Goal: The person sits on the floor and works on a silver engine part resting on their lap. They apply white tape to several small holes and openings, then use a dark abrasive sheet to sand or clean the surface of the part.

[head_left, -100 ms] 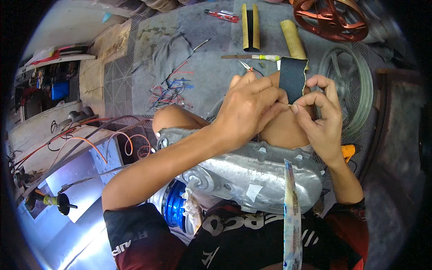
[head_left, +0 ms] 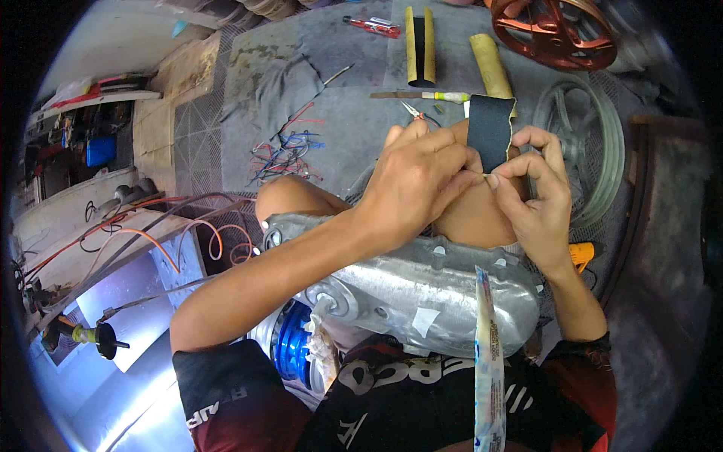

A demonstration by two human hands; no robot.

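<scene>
A strip of black sandpaper (head_left: 488, 135) with a ragged, pale torn edge stands up between my hands. My left hand (head_left: 418, 181) pinches its lower end between thumb and fingers. Close beside it, my right hand (head_left: 536, 188) also pinches that end, with thumb and forefinger nearly touching the left fingertips. Its other fingers are curled near the torn edge. Across my lap lies a silver metal engine cover (head_left: 392, 282) with small pale patches on it; neither hand grips it. A narrow printed plastic strip (head_left: 488, 354) rises in front of my shirt.
Two curled pieces of yellow-backed sandpaper, one open (head_left: 412, 49) and one rolled (head_left: 489, 64), lie ahead. Nearby are a file (head_left: 444, 96), pliers (head_left: 411, 110) and tangled wires (head_left: 290, 154). Wheel rims, one copper (head_left: 553, 56) and one grey (head_left: 614, 166), stand right, a blue rim (head_left: 292, 350) below.
</scene>
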